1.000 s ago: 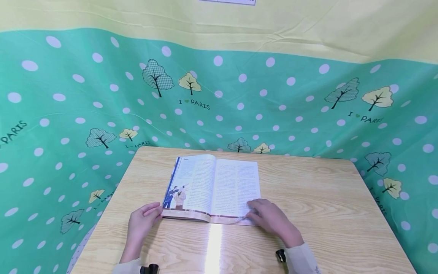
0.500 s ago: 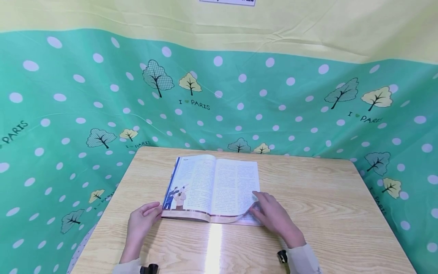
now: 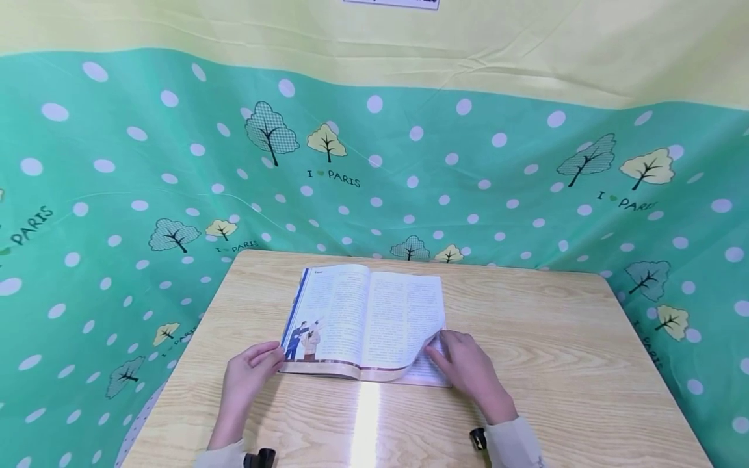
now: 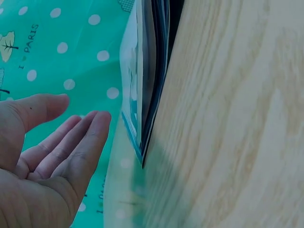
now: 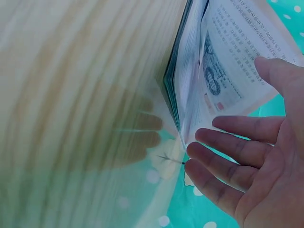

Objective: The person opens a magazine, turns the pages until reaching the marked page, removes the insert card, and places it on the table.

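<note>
An open book [image 3: 386, 318] with printed text and an illustration on its left page lies on the table. My left hand [image 3: 251, 377] is at the book's lower left corner; in the left wrist view, its fingers are loosely extended, with a gap to the book's edge [image 4: 142, 137]. At the lower right corner, my right hand [image 3: 468, 367] touches a right-hand page whose corner curls up, uncovering part of the page beneath. From the right wrist, that raised page [image 5: 237, 52] shows its underside behind the thumb, while the other fingers [image 5: 237, 145] stay extended and spread.
The wooden table [image 3: 556, 344] extends beyond the book on both sides. A green polka-dot cloth [image 3: 445, 156] with trees and lettering hangs behind and around it. Glare brightens the tabletop below the book's spine.
The right page's lower corner has been lifted and curled further up and inward by my right hand, exposing more of the page beneath. My left hand has shifted slightly toward the book.
</note>
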A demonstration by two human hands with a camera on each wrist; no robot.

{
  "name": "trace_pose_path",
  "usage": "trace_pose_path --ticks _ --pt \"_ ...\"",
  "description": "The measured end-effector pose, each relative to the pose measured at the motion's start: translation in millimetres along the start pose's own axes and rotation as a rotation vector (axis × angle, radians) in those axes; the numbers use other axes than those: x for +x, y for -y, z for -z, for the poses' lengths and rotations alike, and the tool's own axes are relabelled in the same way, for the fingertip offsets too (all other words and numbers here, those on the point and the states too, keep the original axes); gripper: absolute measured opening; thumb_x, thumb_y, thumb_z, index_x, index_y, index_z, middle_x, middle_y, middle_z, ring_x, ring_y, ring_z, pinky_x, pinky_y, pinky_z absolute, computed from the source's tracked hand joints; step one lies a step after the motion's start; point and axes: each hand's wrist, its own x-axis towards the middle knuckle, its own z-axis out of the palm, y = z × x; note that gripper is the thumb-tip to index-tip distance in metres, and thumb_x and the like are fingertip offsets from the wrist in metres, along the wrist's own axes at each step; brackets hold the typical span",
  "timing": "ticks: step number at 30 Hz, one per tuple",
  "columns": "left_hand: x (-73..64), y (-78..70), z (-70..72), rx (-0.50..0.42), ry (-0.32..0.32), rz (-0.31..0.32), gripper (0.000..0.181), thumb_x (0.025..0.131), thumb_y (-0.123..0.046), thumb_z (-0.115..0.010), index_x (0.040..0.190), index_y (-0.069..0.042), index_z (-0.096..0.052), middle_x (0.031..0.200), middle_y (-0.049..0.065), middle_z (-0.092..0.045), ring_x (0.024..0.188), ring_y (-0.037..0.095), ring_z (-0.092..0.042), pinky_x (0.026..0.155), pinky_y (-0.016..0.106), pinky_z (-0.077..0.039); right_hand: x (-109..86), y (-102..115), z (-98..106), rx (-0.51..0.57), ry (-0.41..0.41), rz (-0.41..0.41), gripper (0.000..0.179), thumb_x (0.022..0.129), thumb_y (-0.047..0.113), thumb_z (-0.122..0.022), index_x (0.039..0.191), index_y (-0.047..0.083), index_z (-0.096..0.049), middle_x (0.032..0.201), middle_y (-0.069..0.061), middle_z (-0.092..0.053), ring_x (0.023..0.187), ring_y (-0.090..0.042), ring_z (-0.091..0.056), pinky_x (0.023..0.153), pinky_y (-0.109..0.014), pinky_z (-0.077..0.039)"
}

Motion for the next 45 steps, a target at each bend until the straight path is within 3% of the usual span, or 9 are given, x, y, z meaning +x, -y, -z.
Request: trace_pose_path --ticks 12,17,26,34,45 --pt "-5.0 -8.4 -18.1 -0.056 0.049 -0.053 0.041 0.092 -0.010 -0.075 0.124 0.010 -0.062 0.114 0.026 -0.068 0.100 0.030 -0.071 0.087 0.032 -0.061 2.6 9.7 -5.6 0.018 -0.033 0.117 0.052 0.100 0.038 -0.062 0.141 0.007 -0.056 0.136 -0.017 -0.058 0.125 -0.036 -0.054 0.105 -0.053 -0.049" --pt "-6.6 -11.8 -36.2 -0.082 0.122 -0.092 0.039 0.090 -0.010 -0.076 0.121 0.010 -0.064 0.110 0.026 -0.069 0.096 0.033 -0.071 0.085 0.036 -0.062 5.6 17.7 -7.2 0.025 -0.019 0.147 0.057 0.099 0.041 -0.063 0.149 0.018 -0.049 0.139 -0.015 -0.056 0.125 -0.036 -0.054 0.102 -0.055 -0.051" --pt "-13.3 -19.8 -75.8 -0.114 0.262 -0.172 0.033 0.088 -0.004 -0.076 0.116 0.012 -0.065 0.105 0.027 -0.070 0.094 0.038 -0.071 0.081 0.037 -0.063 13.8 34.7 -11.4 0.031 -0.032 0.238 0.066 0.096 0.037 -0.068 0.154 0.016 -0.042 0.137 -0.020 -0.056 0.122 -0.038 -0.055 0.100 -0.054 -0.052" --pt "-16.8 -19.8 -96.5 -0.159 0.387 -0.160 0.038 0.089 -0.003 -0.075 0.118 0.016 -0.061 0.107 0.031 -0.068 0.097 0.046 -0.068 0.084 0.038 -0.062 20.1 44.8 -13.6 0.010 0.010 0.240 0.070 0.096 0.041 -0.067 0.156 0.019 -0.038 0.141 -0.019 -0.053 0.124 -0.038 -0.054 0.101 -0.056 -0.051" --pt "-16.0 -17.9 -109.7 -0.161 0.399 -0.145 0.040 0.088 -0.007 -0.077 0.118 0.015 -0.062 0.102 0.025 -0.071 0.094 0.045 -0.069 0.080 0.038 -0.063 24.3 51.0 -17.3 -0.009 0.038 0.246 0.066 0.098 0.042 -0.064 0.155 0.020 -0.039 0.143 -0.013 -0.052 0.128 -0.034 -0.052 0.104 -0.050 -0.050"
